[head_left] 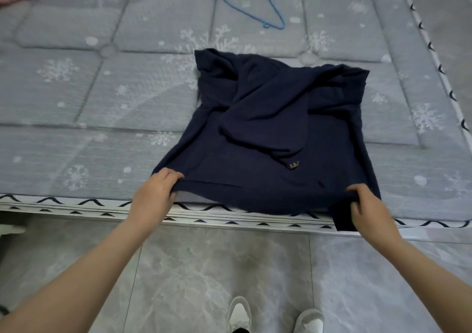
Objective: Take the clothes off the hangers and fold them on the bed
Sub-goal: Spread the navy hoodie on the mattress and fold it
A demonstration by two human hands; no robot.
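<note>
Head view, read from left to right. At lower left of centre, the left hand (159, 188) grips the near left corner of the dark blue garment (268, 138), its fingers (170, 174) curled over the hem and pinching the cloth. The garment lies at centre frame on the bed (102, 98), sleeves already crossed inward over the body, a small tag showing near its lower middle. Its near hem runs left to right along the edge of the mattress, slightly overhanging it, while its length runs away from the person toward the upper part of the frame. At lower right of centre, the right hand (367, 205) holds the near right corner in the same manner, fingers closed on the fabric, with a flap of cloth hanging below it over the bed's edge. Both hands sit level on the hem, neither nearer than the other, and the whole unfolded body lies beyond the fingers. The next fold would therefore likely carry the hem forward, away from the person, over the crossed sleeves. A blue hanger (249, 3) lies bare at upper centre, well apart from the garment.
</note>
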